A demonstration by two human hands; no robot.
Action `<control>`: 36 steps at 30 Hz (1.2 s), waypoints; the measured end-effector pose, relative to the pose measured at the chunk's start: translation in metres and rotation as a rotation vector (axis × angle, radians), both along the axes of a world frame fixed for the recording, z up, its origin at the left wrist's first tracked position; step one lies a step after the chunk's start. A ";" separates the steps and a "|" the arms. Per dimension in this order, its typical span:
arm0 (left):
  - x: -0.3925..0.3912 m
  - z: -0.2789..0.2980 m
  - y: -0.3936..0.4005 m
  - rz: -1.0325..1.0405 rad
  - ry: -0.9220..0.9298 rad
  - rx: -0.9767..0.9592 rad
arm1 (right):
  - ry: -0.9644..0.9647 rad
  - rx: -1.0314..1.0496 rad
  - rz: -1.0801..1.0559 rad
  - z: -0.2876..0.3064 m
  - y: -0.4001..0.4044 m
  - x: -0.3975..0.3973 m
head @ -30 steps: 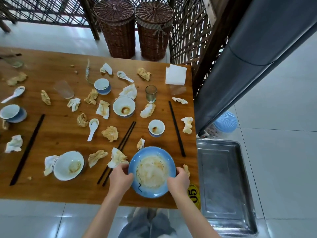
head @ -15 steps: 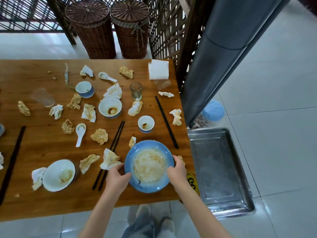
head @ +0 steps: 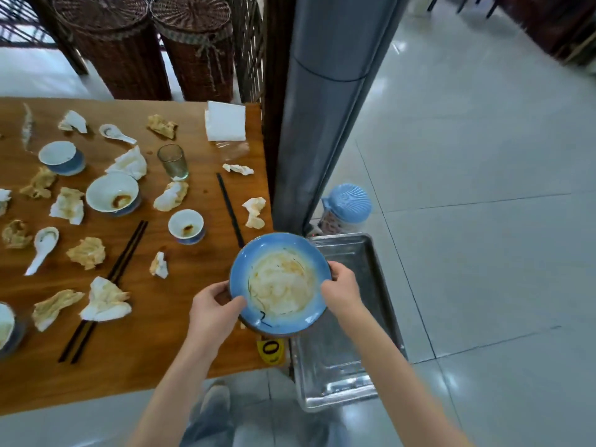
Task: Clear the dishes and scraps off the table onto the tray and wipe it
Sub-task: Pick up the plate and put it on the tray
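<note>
The task is barely begun, as far as the view shows; the metal tray [head: 361, 253] on the floor just beside the table's right end holds nothing that I can see, and the wooden table [head: 180, 343] carries nearly all of its load. Both hands grip one blue plate [head: 280, 283], smeared with sauce; the left hand [head: 214, 309] curls round its near-left rim with the thumb on top, and the right hand [head: 342, 290] pinches the right rim likewise; the plate hangs over the table's right edge, partly above the tray, so I judge this to be the first dish on its way across.

Left on the table: a small sauce-stained bowl [head: 186, 225] just behind the plate; a larger white bowl [head: 113, 195] further left; a blue-sided cup [head: 61, 156] behind that; a drinking glass [head: 173, 161]; two porcelain spoons [head: 43, 245] and [head: 114, 133]; a pair of black chopsticks [head: 106, 288] lying together and a single black chopstick [head: 229, 209] near the right edge; many crumpled, stained napkins, such as the one [head: 104, 301] by the chopsticks; a stack of clean white napkins [head: 225, 121] at the far corner; part of another bowl [head: 6, 327] at the left edge of view. Wiping cannot sensibly start until all this is gone; I see no cloth.

As to writing: a yellow tag [head: 271, 350] on the table's near corner shows a black "0"; any other digit is hidden or out of reach of the eye. A line of black brushwork on the plate's near rim is too small to read.
</note>
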State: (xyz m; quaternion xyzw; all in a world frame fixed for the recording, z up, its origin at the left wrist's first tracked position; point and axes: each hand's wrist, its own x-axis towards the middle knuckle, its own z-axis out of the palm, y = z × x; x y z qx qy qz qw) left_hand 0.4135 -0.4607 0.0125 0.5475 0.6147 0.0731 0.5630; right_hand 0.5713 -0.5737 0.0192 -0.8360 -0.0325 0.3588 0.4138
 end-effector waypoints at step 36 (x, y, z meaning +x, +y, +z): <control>0.209 -0.328 -0.032 -0.143 0.290 0.116 | 0.180 -0.056 0.034 -0.339 -0.028 0.204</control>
